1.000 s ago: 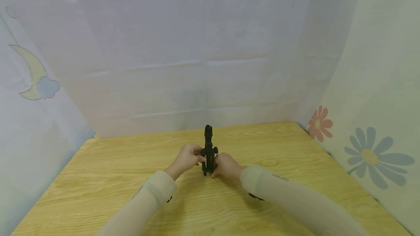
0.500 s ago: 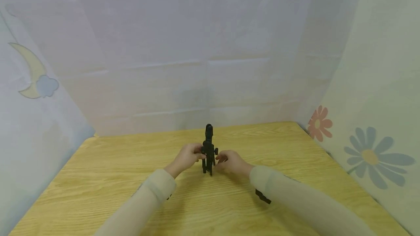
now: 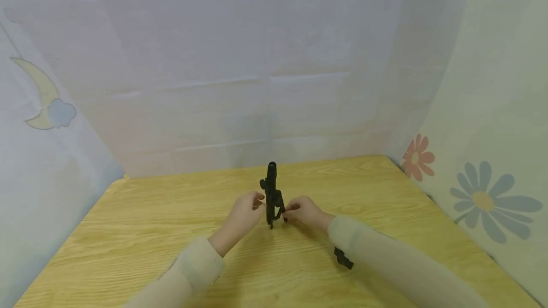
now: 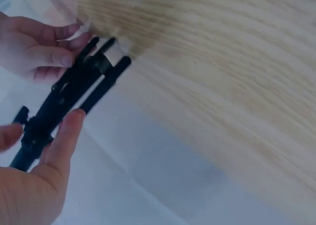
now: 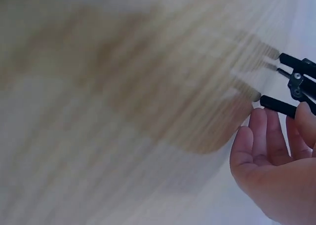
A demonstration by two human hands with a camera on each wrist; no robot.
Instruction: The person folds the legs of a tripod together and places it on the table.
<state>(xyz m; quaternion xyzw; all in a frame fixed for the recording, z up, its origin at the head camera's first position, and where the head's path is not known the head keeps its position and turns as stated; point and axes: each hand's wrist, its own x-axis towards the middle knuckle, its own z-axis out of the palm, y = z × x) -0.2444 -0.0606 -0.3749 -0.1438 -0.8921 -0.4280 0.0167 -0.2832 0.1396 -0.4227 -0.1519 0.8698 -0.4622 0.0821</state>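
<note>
A small black tripod [image 3: 272, 194] with a knob and spreading legs stands upright near the middle of the table. My right hand [image 3: 306, 212] pinches its right leg low down. In the right wrist view the fingers [image 5: 276, 136] and thumb lie on either side of that leg. My left hand [image 3: 244, 213] is at the tripod's left side. In the left wrist view the left thumb [image 4: 69, 129] touches a leg, while another finger is apart from the tripod beside the knob.
The wood-grain table [image 3: 171, 203] reaches back to a pale cloth wall [image 3: 205, 84]. Side cloths carry a moon [image 3: 43, 94] and flowers [image 3: 484, 201]. A black wrist device [image 3: 343, 258] shows below the right sleeve [image 3: 376, 246].
The tripod has turned, its knob now on the left, and a leg has swung out to the right. My right hand let go, moved right and now pinches that leg. The left hand has loosened.
</note>
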